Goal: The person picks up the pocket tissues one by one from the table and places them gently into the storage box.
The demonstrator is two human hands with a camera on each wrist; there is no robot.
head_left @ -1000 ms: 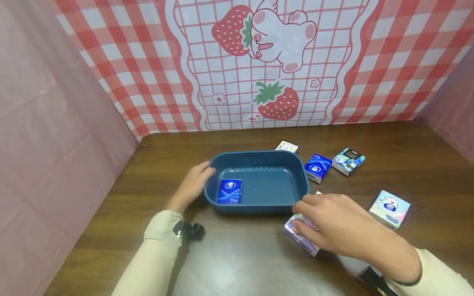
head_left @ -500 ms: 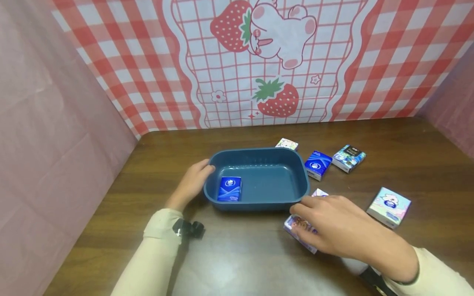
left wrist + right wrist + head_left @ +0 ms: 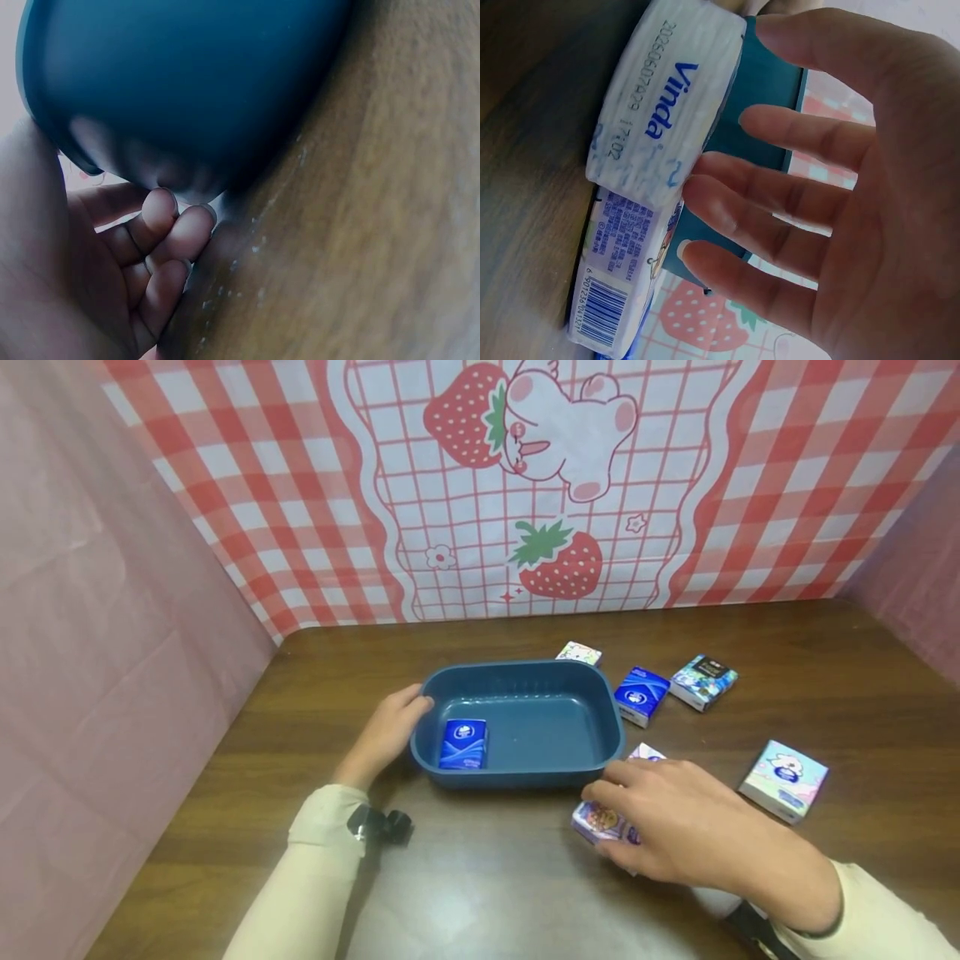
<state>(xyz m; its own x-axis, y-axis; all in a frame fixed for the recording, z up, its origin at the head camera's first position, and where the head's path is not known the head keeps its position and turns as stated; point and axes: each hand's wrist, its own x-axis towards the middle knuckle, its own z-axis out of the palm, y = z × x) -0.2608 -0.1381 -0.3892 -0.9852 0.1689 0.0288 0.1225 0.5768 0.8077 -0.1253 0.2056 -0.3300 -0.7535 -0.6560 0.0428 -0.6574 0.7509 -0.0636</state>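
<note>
- The rim of the blue-green plastic tub is gripped at its left end by the left hand; the thumb is hooked over the edge, and the other fingers are curled by the outside wall.
- The purple tissue pack is found on the table, near the tub's front right corner, lying flat and partly covered by the right hand.
- The right hand's fingers are spread apart and only a little bent, with the thumb held away from them. Whether the pack is touched by the fingertips cannot be told.
- The blue word "Vinda" is printed on the end of the pack, as seen from the right wrist.
- A pale tissue pack is half hidden behind the right hand; a barcode is shown on its side.
- A shiny blue tissue pack is laid inside the tub, at the left end.
- A white tissue pack is partly hidden behind the tub's back edge.
- To the right of the tub, a dark blue tissue pack is set just beside a flowery tissue pack with a black label.
- Farther right, a pastel tissue pack is placed well apart, decorated with a white cartoon animal.
- The back is covered by a red-and-white checked cloth with strawberries.
</note>
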